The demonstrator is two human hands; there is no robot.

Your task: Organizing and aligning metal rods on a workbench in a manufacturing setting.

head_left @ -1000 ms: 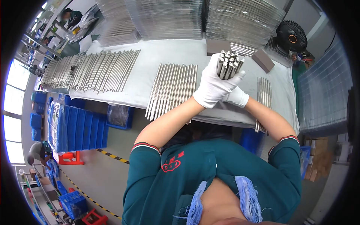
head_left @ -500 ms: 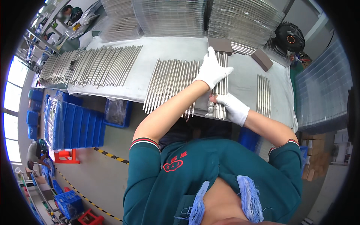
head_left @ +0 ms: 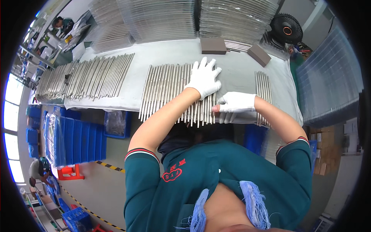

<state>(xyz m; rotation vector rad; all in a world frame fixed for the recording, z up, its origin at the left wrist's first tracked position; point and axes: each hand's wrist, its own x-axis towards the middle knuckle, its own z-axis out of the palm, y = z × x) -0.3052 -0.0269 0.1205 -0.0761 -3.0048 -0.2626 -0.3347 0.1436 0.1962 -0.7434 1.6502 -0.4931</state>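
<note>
A row of silvery metal rods (head_left: 164, 91) lies side by side on the white-covered table, near ends reaching the front edge. My left hand (head_left: 203, 79), in a white glove, rests flat across the row's right part with its fingers spread. Low at the row's right side is my gloved right hand (head_left: 236, 103). Its bare thumb tip is close to the near ends of the outermost rods, and its other fingers point down toward the cloth, partly hidden and grasping nothing that I can see.
A longer row of rods (head_left: 98, 77) lies at left, a small group (head_left: 263, 91) at right. Two brown blocks (head_left: 213, 46) (head_left: 259, 55) sit behind, before stacked clear plastic trays (head_left: 235, 21). A black fan (head_left: 286, 29) stands back right; blue crates (head_left: 83, 141) stand lower left.
The narrow bundle of rods at the right now lies against the middle row, closing the gap. Both hands have shifted left with it, and the right hand's fingers have come off the rods' side.
</note>
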